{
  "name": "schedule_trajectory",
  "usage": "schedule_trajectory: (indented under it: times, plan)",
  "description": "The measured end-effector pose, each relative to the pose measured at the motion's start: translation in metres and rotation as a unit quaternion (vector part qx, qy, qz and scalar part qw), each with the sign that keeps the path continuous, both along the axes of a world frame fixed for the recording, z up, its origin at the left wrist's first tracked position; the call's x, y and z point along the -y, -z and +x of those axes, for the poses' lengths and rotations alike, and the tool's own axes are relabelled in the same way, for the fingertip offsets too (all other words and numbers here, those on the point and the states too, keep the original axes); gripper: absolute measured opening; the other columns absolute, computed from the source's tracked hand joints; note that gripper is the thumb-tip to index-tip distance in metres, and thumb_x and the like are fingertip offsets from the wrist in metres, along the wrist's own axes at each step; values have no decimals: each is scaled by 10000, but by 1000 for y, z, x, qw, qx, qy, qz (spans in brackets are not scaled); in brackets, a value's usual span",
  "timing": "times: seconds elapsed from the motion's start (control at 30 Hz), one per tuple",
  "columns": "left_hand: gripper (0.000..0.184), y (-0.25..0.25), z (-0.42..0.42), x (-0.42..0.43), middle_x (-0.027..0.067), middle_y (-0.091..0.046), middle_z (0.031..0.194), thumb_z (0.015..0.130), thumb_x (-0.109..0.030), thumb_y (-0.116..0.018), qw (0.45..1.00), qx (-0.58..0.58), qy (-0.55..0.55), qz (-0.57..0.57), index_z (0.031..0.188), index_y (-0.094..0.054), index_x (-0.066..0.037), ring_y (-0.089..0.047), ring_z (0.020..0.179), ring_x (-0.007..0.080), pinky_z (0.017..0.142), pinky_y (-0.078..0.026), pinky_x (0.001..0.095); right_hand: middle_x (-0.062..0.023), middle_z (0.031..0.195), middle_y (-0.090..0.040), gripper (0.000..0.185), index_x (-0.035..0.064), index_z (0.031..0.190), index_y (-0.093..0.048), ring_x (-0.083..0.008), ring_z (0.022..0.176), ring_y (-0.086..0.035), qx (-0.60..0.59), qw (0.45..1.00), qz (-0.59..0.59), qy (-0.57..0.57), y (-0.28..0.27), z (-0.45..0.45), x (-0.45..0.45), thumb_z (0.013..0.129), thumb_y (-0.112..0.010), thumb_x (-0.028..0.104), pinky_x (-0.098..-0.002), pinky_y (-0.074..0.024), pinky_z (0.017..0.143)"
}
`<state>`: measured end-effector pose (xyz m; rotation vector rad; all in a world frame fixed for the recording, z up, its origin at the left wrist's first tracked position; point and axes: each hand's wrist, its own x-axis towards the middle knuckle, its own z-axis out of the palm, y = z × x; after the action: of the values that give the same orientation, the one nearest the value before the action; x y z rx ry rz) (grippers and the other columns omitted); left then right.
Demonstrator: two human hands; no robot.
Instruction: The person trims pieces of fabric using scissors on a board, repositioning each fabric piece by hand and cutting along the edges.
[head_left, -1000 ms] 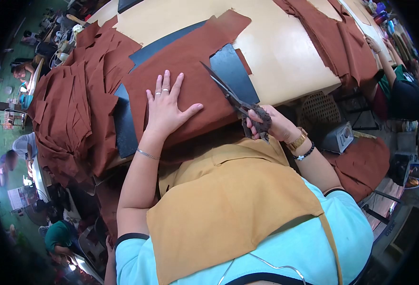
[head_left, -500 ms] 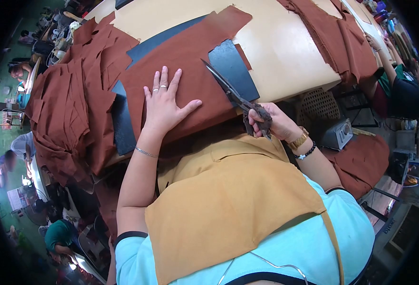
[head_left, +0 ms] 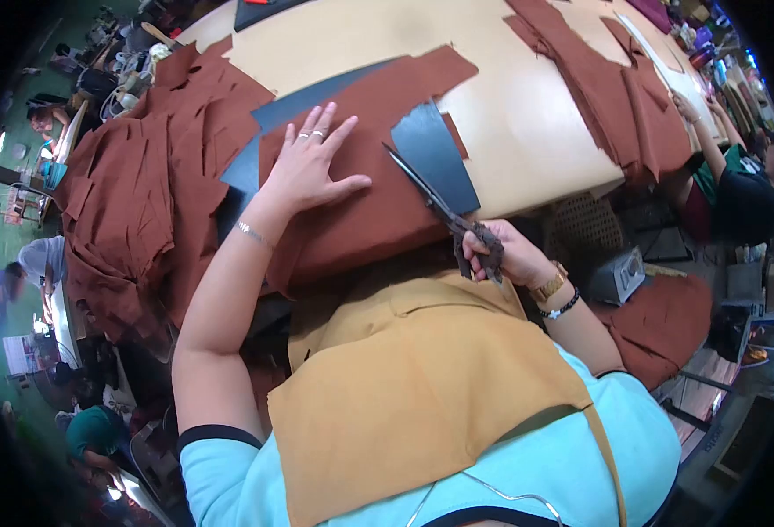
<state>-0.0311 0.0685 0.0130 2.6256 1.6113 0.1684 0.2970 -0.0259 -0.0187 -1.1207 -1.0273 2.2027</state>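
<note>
My left hand [head_left: 312, 167] lies on a reddish-brown piece of fabric [head_left: 360, 215], its fingers stretched out and its thumb apart. Part of a dark blue board [head_left: 439, 158] shows from under the fabric, on the right and along the far left. In my right hand [head_left: 511, 253] is a pair of scissors [head_left: 422, 184] with dark wrapping round the handles. Their blades point away from me and to the left, over the fabric's right part, and look closed. Beneath my left forearm the fabric's near left edge is folded; the forearm hides some of it.
A heap of brown fabric pieces [head_left: 132, 193] lies at the left of the pale table [head_left: 527, 114]. More brown fabric [head_left: 597, 88] lies at the far right, near another person's arm [head_left: 710, 145]. Below the right edge stand a woven basket [head_left: 584, 224] and a grey metal box [head_left: 619, 274].
My left hand has slid forward over the fabric, and the near left edge now looks bunched. The view has shifted a little. The scissors stay in my right hand.
</note>
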Motion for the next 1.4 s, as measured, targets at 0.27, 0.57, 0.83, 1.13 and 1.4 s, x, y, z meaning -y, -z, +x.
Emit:
schedule_trajectory:
  times: [0.27,0.57,0.83,1.13,1.4]
  plan:
    - [1043,26,-11,-16,165,-184,1554,682,-791,-560,999,-2,36,-6,1492,-273,-199,-141,1441,354,1126,-135,593,8,671,-580,347,72,833,-595,-79,531,-575,-7,1000,1,-4,-4,-13,-7,890,-654,409,-204,-487,525]
    - [1028,28,-10,-4,175,-190,1550,685,-784,-566,1000,2,-15,5,1483,-299,-193,-145,1440,351,1118,-125,609,3,651,-580,350,75,798,-587,-76,520,-574,-21,1000,-16,14,0,-13,-6,904,-634,406,-197,-484,503]
    - [1030,27,-8,-2,179,-189,1550,689,-791,-556,1000,-1,-16,1,1484,-297,-190,-148,1440,351,1120,-124,607,21,643,-577,332,85,800,-581,-66,511,-562,-15,1000,-8,-17,-4,-16,-16,902,-642,395,-199,-483,494]
    - [1041,30,-5,5,180,-205,1546,683,-801,-553,999,0,-52,6,1481,-307,-179,-160,1438,352,1120,-134,597,-21,640,-582,330,51,802,-592,-96,514,-576,-24,999,14,21,-1,-18,-4,921,-620,357,-208,-477,507]
    - [1035,28,9,21,176,-206,1547,681,-788,-567,997,1,-75,9,1478,-314,-178,-163,1438,350,1113,-136,609,1,650,-577,352,72,792,-578,-77,516,-568,-21,1000,12,13,-6,-23,-9,899,-644,400,-201,-465,507]
